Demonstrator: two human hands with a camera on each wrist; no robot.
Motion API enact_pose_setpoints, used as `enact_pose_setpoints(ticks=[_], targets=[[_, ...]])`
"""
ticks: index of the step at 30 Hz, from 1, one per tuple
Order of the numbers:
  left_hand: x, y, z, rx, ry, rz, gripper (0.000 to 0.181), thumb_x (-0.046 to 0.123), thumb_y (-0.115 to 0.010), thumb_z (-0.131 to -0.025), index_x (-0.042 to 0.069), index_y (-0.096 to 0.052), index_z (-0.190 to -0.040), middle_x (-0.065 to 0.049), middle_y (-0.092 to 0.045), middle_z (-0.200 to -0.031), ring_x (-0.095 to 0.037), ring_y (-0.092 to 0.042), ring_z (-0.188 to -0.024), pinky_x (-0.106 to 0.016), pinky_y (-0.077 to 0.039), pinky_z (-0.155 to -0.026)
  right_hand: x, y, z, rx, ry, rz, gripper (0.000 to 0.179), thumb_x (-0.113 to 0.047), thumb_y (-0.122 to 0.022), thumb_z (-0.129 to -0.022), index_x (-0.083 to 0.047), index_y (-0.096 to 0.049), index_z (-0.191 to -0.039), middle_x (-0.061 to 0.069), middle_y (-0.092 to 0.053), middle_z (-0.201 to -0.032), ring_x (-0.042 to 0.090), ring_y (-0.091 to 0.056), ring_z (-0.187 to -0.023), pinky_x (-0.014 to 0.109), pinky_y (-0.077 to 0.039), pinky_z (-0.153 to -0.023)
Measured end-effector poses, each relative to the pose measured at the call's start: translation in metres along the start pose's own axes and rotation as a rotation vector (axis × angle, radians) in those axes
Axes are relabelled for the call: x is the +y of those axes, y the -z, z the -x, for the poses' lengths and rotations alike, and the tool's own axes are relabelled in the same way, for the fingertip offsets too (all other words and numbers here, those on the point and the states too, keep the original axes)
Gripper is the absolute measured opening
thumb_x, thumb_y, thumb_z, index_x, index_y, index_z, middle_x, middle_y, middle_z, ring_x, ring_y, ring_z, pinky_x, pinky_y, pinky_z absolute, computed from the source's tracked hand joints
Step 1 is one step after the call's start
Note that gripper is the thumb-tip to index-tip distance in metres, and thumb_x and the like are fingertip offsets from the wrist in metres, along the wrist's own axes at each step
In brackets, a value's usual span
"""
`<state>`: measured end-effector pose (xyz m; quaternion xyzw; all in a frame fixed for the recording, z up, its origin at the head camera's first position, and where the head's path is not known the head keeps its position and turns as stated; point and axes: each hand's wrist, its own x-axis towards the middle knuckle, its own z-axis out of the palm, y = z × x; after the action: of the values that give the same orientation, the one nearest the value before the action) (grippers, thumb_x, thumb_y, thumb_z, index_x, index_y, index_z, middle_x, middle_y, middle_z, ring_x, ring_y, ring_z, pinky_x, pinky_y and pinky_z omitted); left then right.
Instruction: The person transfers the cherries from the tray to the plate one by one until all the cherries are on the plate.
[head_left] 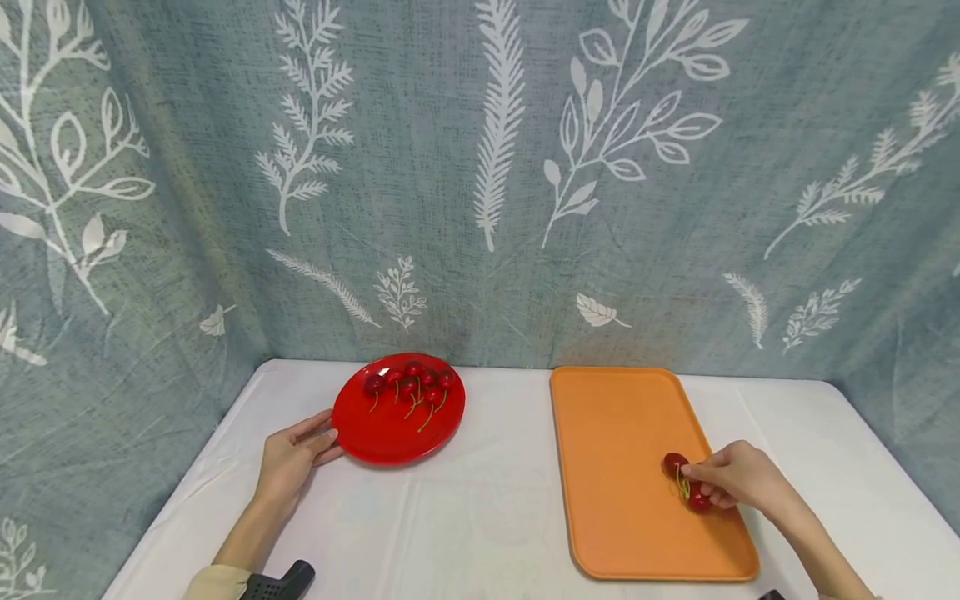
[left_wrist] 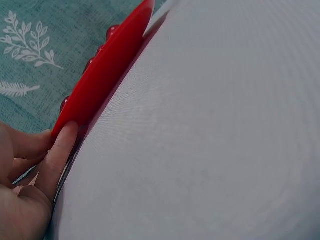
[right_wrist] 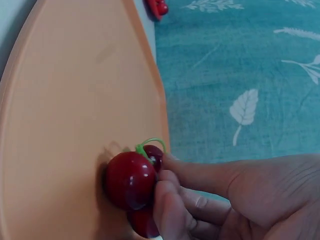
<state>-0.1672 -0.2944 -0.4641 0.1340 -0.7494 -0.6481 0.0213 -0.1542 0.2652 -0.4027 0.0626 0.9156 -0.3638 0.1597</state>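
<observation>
At the left of the head view, my left hand (head_left: 291, 450) holds the near-left rim of a round red plate (head_left: 382, 437). In the left wrist view, fingers press on both sides of that plate's edge. Several cherries (head_left: 408, 387) with green stems lie in the plate's far half. On the right, my right hand (head_left: 738, 479) reaches over an orange tray (head_left: 615, 475) and pinches at a small cluster of cherries (right_wrist: 131, 180). One cherry (head_left: 675, 464) shows just left of the fingertips. Curled fingers partly hide the others; I cannot tell which cherry they grip.
A white cloth (head_left: 495, 483) covers the table between plate and tray. Behind and at both sides hangs a blue-green curtain (head_left: 420, 167) with white leaf prints. A dark wrist strap (head_left: 281, 583) shows at my left sleeve.
</observation>
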Motion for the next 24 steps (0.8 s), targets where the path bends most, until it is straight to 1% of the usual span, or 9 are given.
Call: enact_pose_setpoints(ticks=[4,8,12,16,18,23,24], targets=[[0.000,-0.001,0.001,0.003,0.002,0.006,0.052,0.007,-0.054,-0.100,-0.006,-0.037,-0.147,-0.028,-0.041,-0.147,0.004,-0.067,-0.084,-0.019,-0.056,-0.079,0.002,0.000,-0.004,0.016,-0.003,0.030,0.037,-0.027,-0.070,-0.090,-0.002,-0.066,-0.063,0.000,-0.058,-0.053,0.010,-0.057,-0.047,0.023,-0.054,-0.049],[0.000,-0.001,0.001,0.008,0.005,-0.001,0.052,0.007,-0.054,-0.100,-0.006,-0.037,-0.147,-0.028,-0.042,-0.147,0.004,-0.067,-0.084,-0.019,-0.056,-0.079,0.002,0.001,-0.007,0.013,0.007,0.043,0.041,-0.029,-0.070,-0.090,-0.003,-0.064,-0.059,0.000,-0.057,-0.051,0.009,-0.055,-0.044,0.022,-0.051,-0.046],[0.000,-0.001,0.000,0.012,0.007,0.001,0.052,0.006,-0.054,-0.099,-0.006,-0.037,-0.147,-0.029,-0.042,-0.146,0.003,-0.067,-0.084,-0.019,-0.056,-0.079,0.000,0.000,-0.010,0.005,0.020,0.081,0.036,-0.029,-0.074,-0.086,-0.004,-0.067,-0.062,-0.002,-0.055,-0.050,0.007,-0.049,-0.044,0.019,-0.044,-0.044],[-0.001,-0.001,0.000,0.018,0.008,0.002,0.052,0.006,-0.054,-0.099,-0.005,-0.038,-0.147,-0.027,-0.042,-0.147,0.004,-0.067,-0.084,-0.019,-0.056,-0.079,-0.001,-0.003,-0.013,0.016,0.033,0.125,0.028,-0.023,-0.076,-0.083,-0.005,-0.068,-0.062,-0.003,-0.052,-0.049,0.007,-0.044,-0.044,0.019,-0.036,-0.044],[-0.001,-0.001,0.000,0.019,0.007,-0.003,0.052,0.006,-0.054,-0.099,-0.004,-0.038,-0.147,-0.027,-0.042,-0.147,0.004,-0.067,-0.085,-0.019,-0.056,-0.079,-0.001,-0.003,-0.014,0.032,0.052,0.143,0.025,-0.020,-0.075,-0.081,-0.005,-0.069,-0.062,-0.003,-0.051,-0.049,0.008,-0.045,-0.045,0.020,-0.035,-0.044],[-0.002,-0.002,0.000,0.019,0.005,-0.015,0.052,0.008,-0.055,-0.099,-0.004,-0.038,-0.147,-0.026,-0.041,-0.147,0.003,-0.067,-0.088,-0.019,-0.056,-0.079,-0.001,-0.002,-0.013,0.060,0.078,0.169,0.019,-0.018,-0.074,-0.080,-0.006,-0.071,-0.066,-0.003,-0.052,-0.051,0.010,-0.048,-0.049,0.022,-0.037,-0.046],[-0.002,-0.002,0.000,0.021,0.003,-0.017,0.052,0.008,-0.055,-0.099,-0.004,-0.038,-0.147,-0.026,-0.041,-0.147,0.003,-0.067,-0.088,-0.019,-0.056,-0.079,-0.001,-0.002,-0.013,0.063,0.070,0.174,0.019,-0.019,-0.074,-0.081,-0.006,-0.071,-0.067,-0.003,-0.052,-0.051,0.011,-0.048,-0.049,0.022,-0.036,-0.046]])
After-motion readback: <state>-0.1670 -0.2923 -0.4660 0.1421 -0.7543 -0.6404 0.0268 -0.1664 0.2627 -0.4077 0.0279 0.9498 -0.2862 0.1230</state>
